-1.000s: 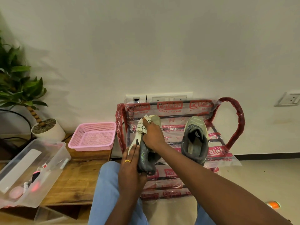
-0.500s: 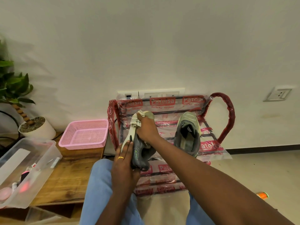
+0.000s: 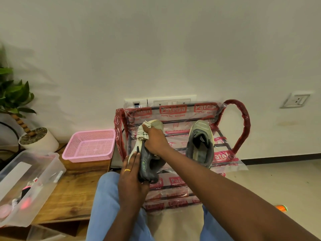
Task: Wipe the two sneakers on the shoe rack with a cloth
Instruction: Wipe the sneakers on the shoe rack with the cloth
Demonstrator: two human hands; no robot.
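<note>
Before the plastic-wrapped red shoe rack [image 3: 243,119], the left hand [image 3: 132,181] grips the heel of a grey sneaker [image 3: 147,166], toe pointing away under the right hand [image 3: 156,141], whose fingers curl round a striped white cloth [image 3: 142,134].

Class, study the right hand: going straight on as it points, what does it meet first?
The right hand grips the cloth against the sneaker toe, so those come first; beyond, probably the shoe rack's wrapped left end, depth unclear.

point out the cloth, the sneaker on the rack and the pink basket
cloth [image 3: 142,134], head view, striped bunched folds
sneaker on the rack [image 3: 199,137], head view, grey tongue
pink basket [image 3: 90,146], head view, mesh floor
</note>
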